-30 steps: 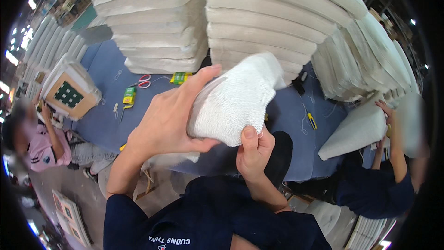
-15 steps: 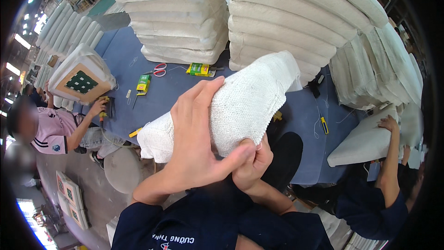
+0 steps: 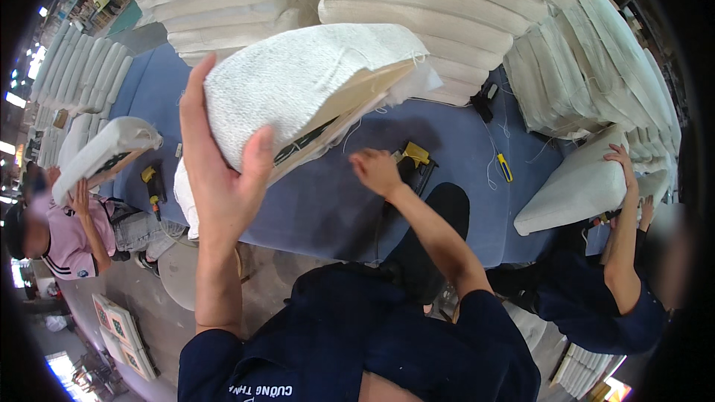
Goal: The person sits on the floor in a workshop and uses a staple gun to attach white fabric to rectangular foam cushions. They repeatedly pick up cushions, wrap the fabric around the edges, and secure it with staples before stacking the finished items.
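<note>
My left hand (image 3: 229, 164) grips a white fabric-covered seat cushion (image 3: 298, 78) at its left end, with the thumb toward its underside. The cushion is tilted, so a tan board edge (image 3: 354, 100) and part of a dark underside show, with loose threads along the rim. Below the cushion, my right hand (image 3: 375, 173) is apart from it, its fingers loosely bent and nothing visible in them. Just beyond that hand, a yellow-and-black staple gun (image 3: 417, 155) lies on the blue-grey tabletop (image 3: 313, 212).
Tall stacks of white cushions (image 3: 424, 0) stand along the far side. A yellow-handled screwdriver (image 3: 504, 167) lies to the right. At left, a person (image 3: 82, 231) lifts a cushion beside another staple gun (image 3: 153, 186). On the right, another person's hand rests on a cushion (image 3: 573, 186).
My left hand has raised the cushion up and left and tilted it, exposing its underside. My right hand has let go of it and moved near the staple gun. The left co-worker has put down a tool.
</note>
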Motion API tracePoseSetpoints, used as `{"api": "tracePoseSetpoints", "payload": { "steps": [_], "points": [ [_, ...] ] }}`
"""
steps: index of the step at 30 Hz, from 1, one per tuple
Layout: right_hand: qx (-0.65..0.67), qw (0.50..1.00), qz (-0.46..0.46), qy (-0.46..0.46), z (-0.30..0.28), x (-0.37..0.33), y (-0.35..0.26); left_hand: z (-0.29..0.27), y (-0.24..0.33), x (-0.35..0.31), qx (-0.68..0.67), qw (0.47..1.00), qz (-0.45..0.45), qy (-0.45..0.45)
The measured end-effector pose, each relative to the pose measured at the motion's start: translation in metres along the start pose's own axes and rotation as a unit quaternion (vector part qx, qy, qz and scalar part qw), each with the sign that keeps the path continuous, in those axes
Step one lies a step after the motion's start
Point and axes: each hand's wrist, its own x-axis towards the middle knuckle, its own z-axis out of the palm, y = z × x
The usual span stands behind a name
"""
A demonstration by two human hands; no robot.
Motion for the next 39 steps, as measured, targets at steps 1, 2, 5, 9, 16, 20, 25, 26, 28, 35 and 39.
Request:
{"api": "tracePoseSetpoints", "payload": {
  "steps": [1,2,5,9,16,20,25,26,28,35,39],
  "points": [
    [-0.101,0.995,0.011,-0.002,0.017,-0.013,0.041,-0.004,-0.001,0.002,-0.008,1.000,-0.012,0.011],
    [-0.148,0.986,0.063,-0.030,0.028,-0.039,0.087,-0.002,-0.006,0.002,-0.011,1.000,-0.005,0.009],
    [-0.278,0.947,0.150,-0.064,0.040,-0.048,0.134,-0.006,-0.009,-0.002,-0.010,1.000,0.002,0.007],
    [-0.327,0.931,0.129,-0.098,0.036,-0.028,0.153,-0.003,-0.008,-0.001,0.005,0.999,0.028,-0.015],
    [0.056,0.994,0.032,-0.085,-0.049,-0.003,0.050,-0.003,0.011,-0.002,0.046,0.995,0.074,-0.057],
    [0.400,0.902,-0.008,-0.166,-0.197,0.008,-0.102,-0.002,0.023,-0.011,0.042,0.994,0.050,-0.091],
    [0.391,0.911,-0.058,0.119,-0.287,0.012,-0.222,0.000,0.037,-0.030,0.032,0.996,0.070,-0.055],
    [0.347,0.929,-0.016,0.128,-0.294,0.022,-0.245,0.001,0.039,-0.033,0.034,0.996,0.068,-0.055],
    [0.339,0.937,0.004,0.079,-0.289,0.033,-0.255,0.001,0.040,-0.040,0.037,0.996,0.065,-0.054],
    [0.382,0.923,0.017,0.049,-0.275,0.035,-0.264,-0.007,0.038,-0.052,0.029,0.993,0.076,-0.081],
    [0.369,0.928,0.017,0.042,-0.275,0.033,-0.261,-0.009,0.039,-0.053,0.030,0.991,0.090,-0.091]
  ]
}}
